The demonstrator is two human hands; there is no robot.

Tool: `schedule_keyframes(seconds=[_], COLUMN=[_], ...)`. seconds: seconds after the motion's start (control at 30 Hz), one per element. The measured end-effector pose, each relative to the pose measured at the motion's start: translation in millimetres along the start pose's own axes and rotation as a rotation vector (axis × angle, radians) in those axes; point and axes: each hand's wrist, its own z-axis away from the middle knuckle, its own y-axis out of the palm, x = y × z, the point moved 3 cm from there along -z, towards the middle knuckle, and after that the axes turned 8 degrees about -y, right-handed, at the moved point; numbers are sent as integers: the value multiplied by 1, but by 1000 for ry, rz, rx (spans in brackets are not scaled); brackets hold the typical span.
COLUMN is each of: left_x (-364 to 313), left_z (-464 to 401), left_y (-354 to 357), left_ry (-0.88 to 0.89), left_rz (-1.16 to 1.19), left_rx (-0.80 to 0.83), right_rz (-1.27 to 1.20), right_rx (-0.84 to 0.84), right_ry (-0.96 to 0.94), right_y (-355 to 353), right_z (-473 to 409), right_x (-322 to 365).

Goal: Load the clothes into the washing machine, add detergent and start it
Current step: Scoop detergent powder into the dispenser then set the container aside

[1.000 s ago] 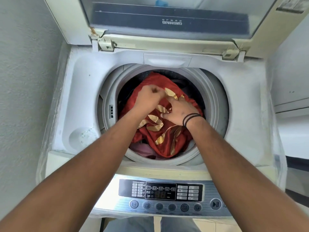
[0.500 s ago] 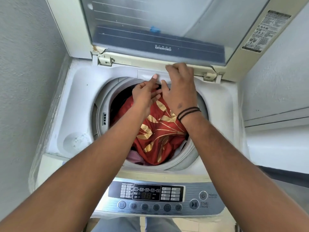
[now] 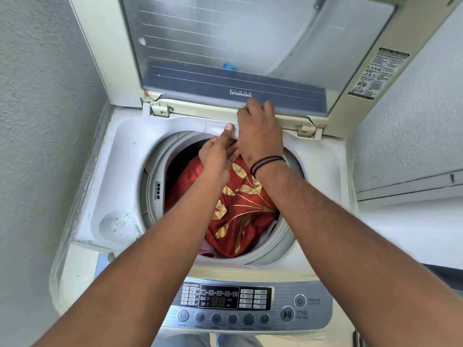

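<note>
**suds_q:** ok what's going on at the top loader right now?

**lintcatcher:** both hands are up at the back edge of the washing machine, around 12 o'clock of the drum opening. The left hand has its thumb laid flat on the small white drawer panel set into the rim, other fingers loosely together and a bit curled under it, not clamped on anything I can make out. The right hand sits just beside it at about 1 o'clock, fingers bent over the panel's far edge by the lid hinge; can't tell if they actually grip it

**suds_q:** and the clothes?

**lintcatcher:** in the drum. A red cloth with gold leaf print lies on top, filling the middle out to 5 o'clock, with something pink peeking from under it at 6

**suds_q:** lid?

**lintcatcher:** the lid stands open, tilted back. Control panel is at 6 o'clock, nearest the person, display showing faint digits I can't read
</note>
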Motion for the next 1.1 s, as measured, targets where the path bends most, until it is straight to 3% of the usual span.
schedule_keyframes(seconds=[0.3, 1.1], left_x=[-3, -6], left_z=[-6, -15], left_y=[-4, -15], left_ry=[-69, 30], left_rz=[217, 82], left_rx=[88, 47], right_rz=[114, 20], right_rx=[-16, -97], right_ry=[1, 63], right_y=[-1, 4], right_z=[-11, -8], right_x=[5, -5])
